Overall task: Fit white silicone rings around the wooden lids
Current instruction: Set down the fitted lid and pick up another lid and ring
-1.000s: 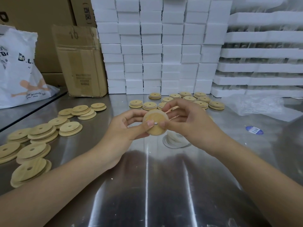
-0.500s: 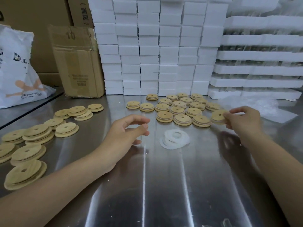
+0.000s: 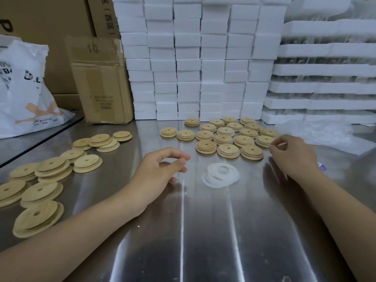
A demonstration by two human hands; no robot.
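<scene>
— How are the fingers held?
— On the left hand they are loosely curled and nothing is held. On the right hand they are curled; whether something is pinched cannot be told.
— And the rings?
— The white rings are piled on the surface between the hands. The wooden lids are laid just behind, and the loose lids far left.

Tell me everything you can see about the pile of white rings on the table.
The rings are thin, flat, white and slightly see-through, silicone by the look, each with a round hole. They lie flat in a loose, overlapping heap on the steel table, just in front of the rows of lids, between the left hand and the right hand. Neither hand touches them.
</scene>
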